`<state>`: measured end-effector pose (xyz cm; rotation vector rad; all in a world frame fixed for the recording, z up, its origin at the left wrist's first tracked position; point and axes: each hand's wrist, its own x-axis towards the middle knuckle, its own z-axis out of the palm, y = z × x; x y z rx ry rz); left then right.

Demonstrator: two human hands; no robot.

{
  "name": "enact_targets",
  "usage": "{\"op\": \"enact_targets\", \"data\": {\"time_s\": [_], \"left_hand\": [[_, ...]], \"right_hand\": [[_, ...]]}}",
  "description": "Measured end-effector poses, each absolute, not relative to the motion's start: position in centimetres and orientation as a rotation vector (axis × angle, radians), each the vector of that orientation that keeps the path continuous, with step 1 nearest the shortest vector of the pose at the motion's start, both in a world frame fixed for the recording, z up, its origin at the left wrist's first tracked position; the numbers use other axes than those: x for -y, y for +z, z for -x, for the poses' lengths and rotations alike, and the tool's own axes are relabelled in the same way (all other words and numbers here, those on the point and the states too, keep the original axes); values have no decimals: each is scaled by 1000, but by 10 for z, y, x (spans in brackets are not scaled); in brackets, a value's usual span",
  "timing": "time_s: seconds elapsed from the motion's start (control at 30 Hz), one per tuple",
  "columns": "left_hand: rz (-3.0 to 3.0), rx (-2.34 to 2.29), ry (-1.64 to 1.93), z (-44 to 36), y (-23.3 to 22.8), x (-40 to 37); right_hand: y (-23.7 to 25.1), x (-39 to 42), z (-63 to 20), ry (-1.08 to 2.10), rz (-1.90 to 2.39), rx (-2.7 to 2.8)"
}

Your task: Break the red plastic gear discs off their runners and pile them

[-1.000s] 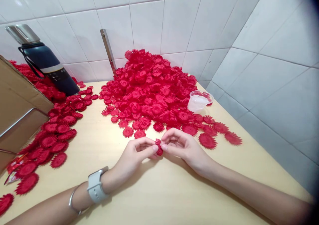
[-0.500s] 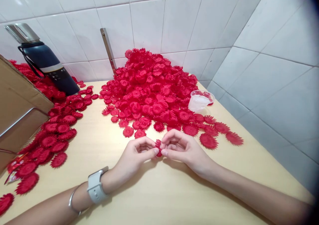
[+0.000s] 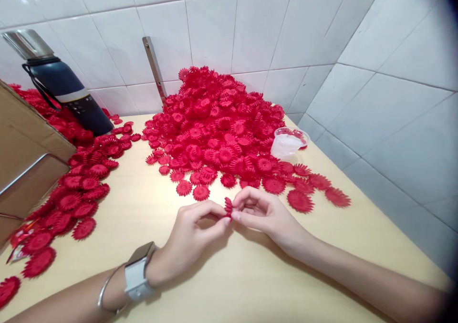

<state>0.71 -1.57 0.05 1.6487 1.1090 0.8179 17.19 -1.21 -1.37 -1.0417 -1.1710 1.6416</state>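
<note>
Pinching 1 red piece [image 3: 228,205] with left grip [image 3: 198,230] and right grip [image 3: 267,214], seemingly mid-work; cannot gauge progress on heap [image 3: 220,132] beyond.

left hand [image 3: 203,230] pinched | right hand [image 3: 259,211] pinched just beside it, half curled | both arms [image 3: 343,268] slanted inward

Looks smooth and satiny on the table [image 3: 250,275], glazed and glossy on the tiles [image 3: 211,32]. Seems matt and rough on the discs [image 3: 222,127], translucent plastic on the cup [image 3: 282,146], shiny metal on the bottle cap [image 3: 29,45].
</note>
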Motion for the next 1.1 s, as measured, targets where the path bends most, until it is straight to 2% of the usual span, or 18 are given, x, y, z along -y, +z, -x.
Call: {"op": "enact_targets", "data": {"time_s": [0.5,1.1], "left_hand": [[-1980,-1128,827,-6,0,19],[-2042,-1096,802,-6,3,21]], "right_hand": [[-11,15,-171,1743,1015,1079],[-14,14,-172,1772,976,1044]]}}
